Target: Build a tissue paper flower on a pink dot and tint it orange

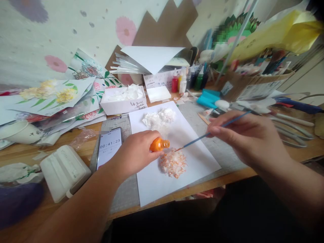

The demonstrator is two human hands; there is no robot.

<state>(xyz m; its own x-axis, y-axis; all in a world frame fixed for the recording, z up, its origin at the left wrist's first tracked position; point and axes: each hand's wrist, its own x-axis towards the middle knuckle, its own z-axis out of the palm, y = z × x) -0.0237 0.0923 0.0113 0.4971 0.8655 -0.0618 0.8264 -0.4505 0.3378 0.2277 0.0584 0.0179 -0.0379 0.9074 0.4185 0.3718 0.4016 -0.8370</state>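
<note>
My left hand [138, 150] is closed round a small orange paint bottle [157, 144], tipped sideways with its neck toward the right. In my right hand [240, 135] a thin blue paintbrush [199, 137] is pinched, its orange tip at the upper edge of a crumpled white tissue flower [173, 163]. Orange flecks cover much of that flower. It rests on a white sheet of paper [149, 189]. Farther up the sheet are white crumpled tissue flowers [159, 118] without orange.
A phone [109, 145] showing a timer lies left of the sheet. Behind stand a white box of tissue [124, 101] and several paint bottles [182, 81]. A cardboard box of brushes [258, 84] is at the right; a white plastic case [64, 172] sits at the left.
</note>
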